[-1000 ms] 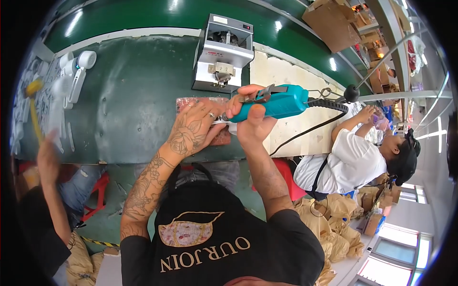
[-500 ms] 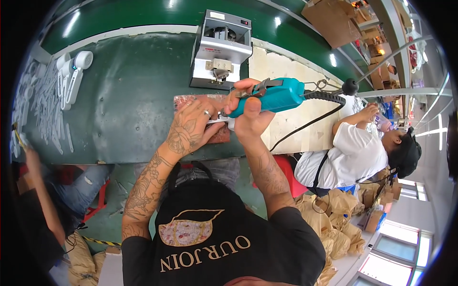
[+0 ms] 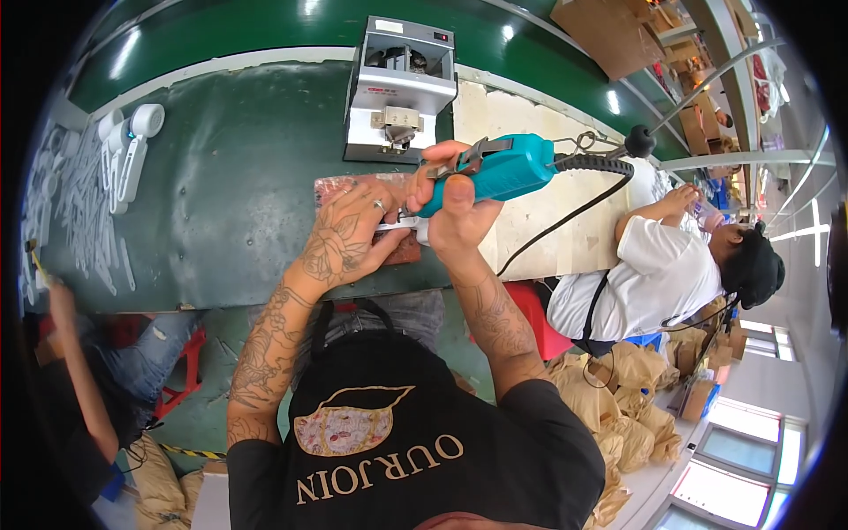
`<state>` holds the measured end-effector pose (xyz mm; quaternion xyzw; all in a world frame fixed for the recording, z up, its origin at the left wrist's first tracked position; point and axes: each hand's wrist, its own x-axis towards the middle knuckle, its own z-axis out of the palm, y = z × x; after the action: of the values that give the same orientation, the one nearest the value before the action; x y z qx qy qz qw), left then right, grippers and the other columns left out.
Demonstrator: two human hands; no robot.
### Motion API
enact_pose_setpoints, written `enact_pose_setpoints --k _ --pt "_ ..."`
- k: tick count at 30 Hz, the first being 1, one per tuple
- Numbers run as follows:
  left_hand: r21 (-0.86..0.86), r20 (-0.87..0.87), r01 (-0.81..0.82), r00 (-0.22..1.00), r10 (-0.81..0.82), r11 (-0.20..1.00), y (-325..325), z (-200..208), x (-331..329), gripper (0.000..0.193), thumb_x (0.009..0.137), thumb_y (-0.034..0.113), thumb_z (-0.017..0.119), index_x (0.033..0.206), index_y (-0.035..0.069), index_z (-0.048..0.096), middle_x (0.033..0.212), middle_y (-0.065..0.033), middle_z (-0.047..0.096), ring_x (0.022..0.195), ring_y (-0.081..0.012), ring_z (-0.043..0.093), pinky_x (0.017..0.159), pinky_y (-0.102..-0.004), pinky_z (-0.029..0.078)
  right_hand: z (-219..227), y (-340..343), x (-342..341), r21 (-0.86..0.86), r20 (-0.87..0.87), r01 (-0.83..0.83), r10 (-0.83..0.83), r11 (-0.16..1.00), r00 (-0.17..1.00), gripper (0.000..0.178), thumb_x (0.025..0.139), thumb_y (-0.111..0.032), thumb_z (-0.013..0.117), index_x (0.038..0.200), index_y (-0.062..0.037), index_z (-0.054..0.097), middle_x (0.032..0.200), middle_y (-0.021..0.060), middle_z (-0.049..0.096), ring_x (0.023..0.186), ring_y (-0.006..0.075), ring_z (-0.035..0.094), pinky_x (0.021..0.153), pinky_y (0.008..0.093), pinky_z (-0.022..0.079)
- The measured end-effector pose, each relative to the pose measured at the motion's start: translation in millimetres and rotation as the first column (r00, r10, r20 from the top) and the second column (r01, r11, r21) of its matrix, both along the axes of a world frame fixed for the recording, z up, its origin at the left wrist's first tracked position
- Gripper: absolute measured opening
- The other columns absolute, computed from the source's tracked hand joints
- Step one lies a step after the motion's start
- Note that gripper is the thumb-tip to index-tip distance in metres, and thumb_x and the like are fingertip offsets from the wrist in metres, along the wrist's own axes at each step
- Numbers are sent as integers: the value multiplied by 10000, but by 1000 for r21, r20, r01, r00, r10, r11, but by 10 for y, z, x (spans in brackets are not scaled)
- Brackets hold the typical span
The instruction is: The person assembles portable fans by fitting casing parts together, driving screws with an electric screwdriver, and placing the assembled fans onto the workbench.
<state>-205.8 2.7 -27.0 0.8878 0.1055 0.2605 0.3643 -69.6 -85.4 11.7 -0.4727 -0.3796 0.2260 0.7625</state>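
Observation:
My right hand [image 3: 461, 221] is wrapped round a teal electric screwdriver [image 3: 511, 170], held slanting with its tip end toward my left hand. Under that tip lies a small white plastic part [image 3: 420, 231], mostly covered by my fingers. My left hand [image 3: 346, 228], a ring on one finger, presses the part down on a reddish block [image 3: 332, 187], thumb and fingers closed about it. Both hands nearly meet over the block, so the screwdriver's bit is hard to make out.
A silver screw feeder [image 3: 402, 93] stands just beyond my hands. White handled parts [image 3: 132, 163] and a heap of thin white strips [image 3: 88, 212] lie at the left. A black cable [image 3: 565, 221] loops to the right. One co-worker [image 3: 662, 265] sits right, another [image 3: 84, 371] left.
The whole view has shifted slightly, moving the feeder and screwdriver a little left in the picture. Both hands keep their hold on the block and the tool.

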Motion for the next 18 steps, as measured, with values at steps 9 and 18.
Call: enact_pose_setpoints --k 9,18 --pt "-88 44 -46 998 50 995 -44 58 1 259 848 205 764 1014 61 628 1041 -114 659 1021 -348 630 898 -445 522 16 -1 -1 13 -5 -23 23 1000 1000 707 893 -589 746 1119 61 582 692 57 553 578 166 553 545 315 446" --pt "82 21 -78 997 77 994 -57 -3 12 282 867 225 756 1083 55 697 1062 -85 676 1031 -326 626 900 -466 515 64 -5 5 4 38 -19 19 1000 999 779 890 -629 721 1179 78 565 711 49 562 597 164 569 559 317 461"
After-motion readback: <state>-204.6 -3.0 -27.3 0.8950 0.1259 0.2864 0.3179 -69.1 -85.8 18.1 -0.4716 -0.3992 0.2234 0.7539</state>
